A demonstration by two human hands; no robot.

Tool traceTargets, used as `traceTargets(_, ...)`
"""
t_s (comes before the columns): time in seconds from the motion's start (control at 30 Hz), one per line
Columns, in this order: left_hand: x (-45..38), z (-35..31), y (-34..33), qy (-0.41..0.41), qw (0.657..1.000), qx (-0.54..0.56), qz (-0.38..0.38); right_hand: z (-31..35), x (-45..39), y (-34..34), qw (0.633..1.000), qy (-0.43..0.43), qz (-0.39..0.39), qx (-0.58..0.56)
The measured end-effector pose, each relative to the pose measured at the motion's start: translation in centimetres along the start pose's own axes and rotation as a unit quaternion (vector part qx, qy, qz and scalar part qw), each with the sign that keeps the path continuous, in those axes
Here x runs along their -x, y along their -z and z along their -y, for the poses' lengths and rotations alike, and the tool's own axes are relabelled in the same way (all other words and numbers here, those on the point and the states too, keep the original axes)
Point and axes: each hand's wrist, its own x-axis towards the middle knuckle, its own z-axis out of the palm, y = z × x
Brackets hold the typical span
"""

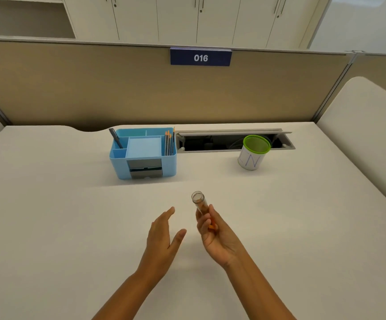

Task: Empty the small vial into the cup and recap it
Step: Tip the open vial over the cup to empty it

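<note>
My right hand (pixel 212 234) holds a small clear vial (pixel 200 202) above the white desk, its open mouth pointing up and away from me. Orange-brown contents show in its lower part. An orange bit, perhaps the cap, peeks between the fingers at the vial's base. My left hand (pixel 164 234) hovers just left of the vial, fingers spread, holding nothing. The white cup (pixel 253 155) with a green rim and blue letters stands upright at the back right, well apart from both hands.
A blue desk organiser (pixel 141 153) with pens, pencils and a note pad stands at the back centre. Behind the cup lies an open cable slot (pixel 210 144) in the desk. A tan partition with a "016" sign (pixel 200 57) closes the back.
</note>
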Motion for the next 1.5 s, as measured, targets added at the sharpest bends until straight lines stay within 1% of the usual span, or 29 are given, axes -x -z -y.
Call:
traceTargets(0.07, 0.2, 1.5, 0.1, 0.026, 0.998, -0.054, 0.014, 2.5, -0.3, -0.7, 0.998, 0.063, -0.024, -0.012)
traceTargets(0.13, 0.4, 3.2, 0.3, 0.026, 0.993, -0.110, 0.027, 5.5, -0.8, -2.0, 0.989, 0.139, -0.052, -0.013)
traceTargets(0.2, 0.8, 4.8, 0.5, 0.007, 0.984, -0.178, 0.029, 8.6, -1.4, -3.3, 0.975, 0.207, -0.075, -0.018)
traceTargets(0.27, 1.2, 5.9, 0.5, -0.043, 0.967, -0.249, 0.034, 11.6, -1.3, -3.9, 0.959, 0.270, -0.084, -0.008)
traceTargets(0.3, 1.4, 6.2, 0.5, -0.054, 0.961, -0.266, 0.051, 12.8, -0.8, -4.1, 0.948, 0.304, -0.091, 0.035)
traceTargets(0.33, 1.4, 6.3, 0.5, -0.053, 0.958, -0.275, 0.065, 13.8, -0.3, -4.3, 0.934, 0.331, -0.081, 0.108)
traceTargets(0.37, 1.5, 6.4, 0.5, -0.048, 0.956, -0.281, 0.070, 14.9, 0.1, -4.5, 0.924, 0.340, -0.069, 0.161)
traceTargets(0.4, 1.4, 6.5, 0.5, -0.044, 0.955, -0.285, 0.074, 15.7, -0.5, -4.8, 0.904, 0.360, -0.079, 0.215)
traceTargets(0.43, 1.4, 6.5, 0.5, -0.039, 0.955, -0.285, 0.077, 16.7, -1.3, -5.8, 0.905, 0.369, -0.088, 0.195)
traceTargets(0.47, 1.5, 6.6, 0.5, -0.035, 0.955, -0.284, 0.079, 17.7, -2.0, -6.5, 0.887, 0.411, -0.116, 0.175)
traceTargets(0.5, 1.4, 6.6, 0.5, -0.032, 0.956, -0.283, 0.078, 19.1, -3.0, -7.2, 0.873, 0.428, -0.168, 0.162)
traceTargets(0.53, 1.4, 6.7, 0.5, -0.031, 0.956, -0.283, 0.075, 20.4, -4.0, -8.1, 0.859, 0.428, -0.215, 0.181)
traceTargets(0.57, 1.3, 6.7, 0.5, -0.031, 0.956, -0.282, 0.075, 21.3, -4.7, -8.5, 0.840, 0.431, -0.242, 0.223)
traceTargets(0.6, 1.2, 6.8, 0.5, -0.032, 0.957, -0.279, 0.073, 22.0, -5.1, -8.8, 0.809, 0.439, -0.269, 0.281)
traceTargets(0.7, 1.2, 7.0, 0.4, -0.039, 0.957, -0.280, 0.064, 23.7, -5.8, -8.3, 0.721, 0.451, -0.341, 0.400)
traceTargets(0.8, 1.3, 7.1, 0.2, -0.044, 0.956, -0.286, 0.055, 24.3, -6.3, -8.8, 0.630, 0.454, -0.374, 0.507)
traceTargets(0.87, 1.4, 7.2, 0.2, -0.048, 0.955, -0.289, 0.053, 24.0, -6.4, -9.0, 0.582, 0.448, -0.373, 0.567)
traceTargets(0.93, 1.3, 7.2, 0.1, -0.047, 0.955, -0.288, 0.052, 23.4, -6.5, -9.3, 0.547, 0.444, -0.366, 0.608)
traceTargets(1.03, 1.3, 7.3, 0.1, -0.049, 0.955, -0.288, 0.051, 23.1, -7.0, -9.7, 0.506, 0.437, -0.366, 0.648)
traceTargets(1.17, 1.3, 7.2, 0.2, -0.050, 0.956, -0.284, 0.051, 23.0, -7.3, -10.5, 0.415, 0.426, -0.367, 0.715)
traceTargets(1.23, 1.3, 7.1, 0.2, -0.050, 0.955, -0.286, 0.052, 23.1, -7.2, -10.7, 0.384, 0.420, -0.380, 0.729)
traceTargets(1.27, 1.3, 7.1, 0.2, -0.050, 0.955, -0.288, 0.052, 23.2, -7.2, -10.8, 0.376, 0.418, -0.384, 0.733)
traceTargets(1.33, 1.4, 7.1, 0.2, -0.049, 0.955, -0.288, 0.053, 23.5, -7.2, -11.0, 0.378, 0.417, -0.384, 0.732)
traceTargets(1.37, 1.4, 7.2, 0.2, -0.048, 0.955, -0.288, 0.053, 23.6, -7.2, -11.0, 0.371, 0.408, -0.379, 0.743)
traceTargets(1.47, 1.4, 7.2, 0.2, -0.047, 0.954, -0.291, 0.053, 23.6, -6.9, -11.2, 0.321, 0.356, -0.370, 0.795)
traceTargets(1.5, 1.3, 7.2, 0.2, -0.046, 0.954, -0.290, 0.054, 23.6, -6.9, -11.2, 0.316, 0.358, -0.372, 0.796)
